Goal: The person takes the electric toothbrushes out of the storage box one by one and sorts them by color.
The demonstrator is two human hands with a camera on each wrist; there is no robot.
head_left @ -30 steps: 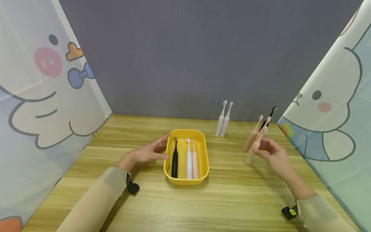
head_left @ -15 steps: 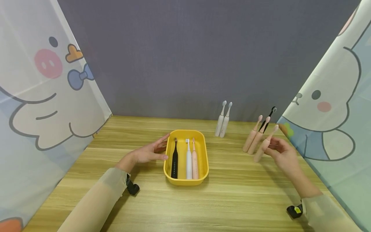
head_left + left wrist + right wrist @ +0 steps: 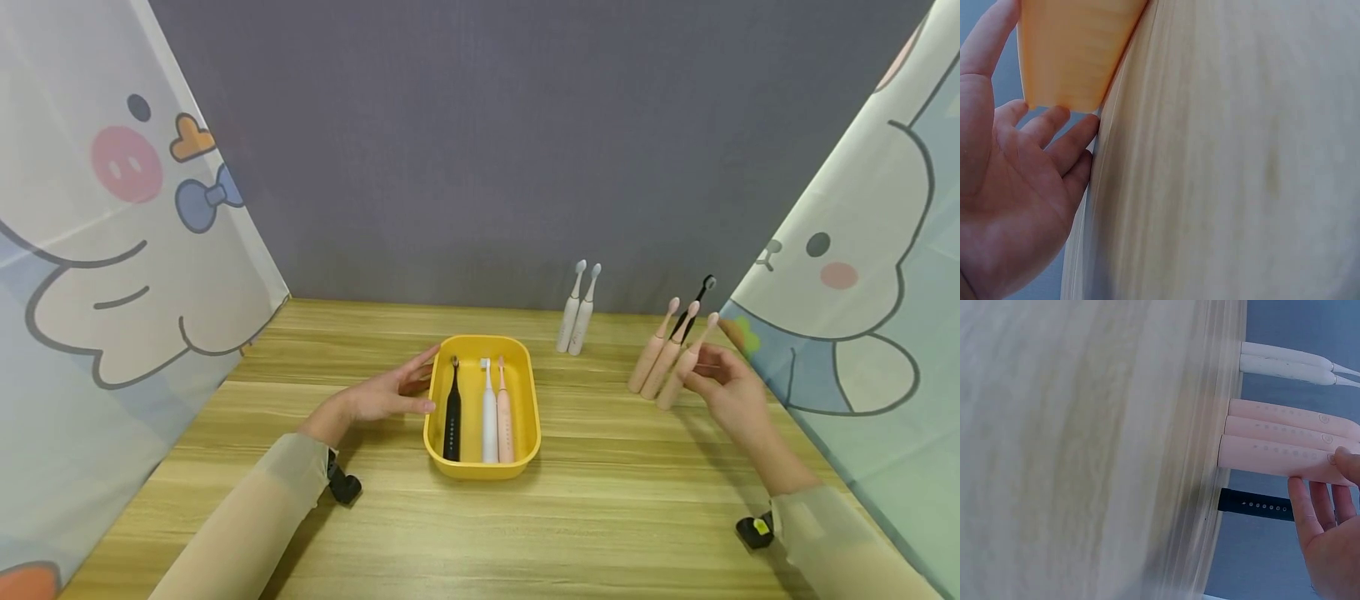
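Observation:
My right hand (image 3: 731, 396) pinches the body of a pink electric toothbrush (image 3: 678, 381), which stands upright beside two more pink ones (image 3: 647, 365). In the right wrist view, thumb and fingertips are on the held toothbrush (image 3: 1266, 455), its base at the table. A black electric toothbrush (image 3: 1257, 504) stands behind them, partly hidden in the head view. My left hand (image 3: 384, 394) touches the left wall of a yellow tray (image 3: 482, 472), thumb extended and fingers slightly bent. Inside the tray lie a black toothbrush (image 3: 452, 421), a white one (image 3: 489, 421) and a pink one (image 3: 505, 423).
Two white electric toothbrushes (image 3: 576, 323) stand together near the back of the wooden table (image 3: 480, 533), between the tray and the pink group. A grey wall (image 3: 480, 150) closes the back, with cartoon-printed cloth (image 3: 847, 333) at both sides.
The right hand moved the pink toothbrush right, away from the front of the other two, then slightly back and left against their row. The left hand and tray stayed put.

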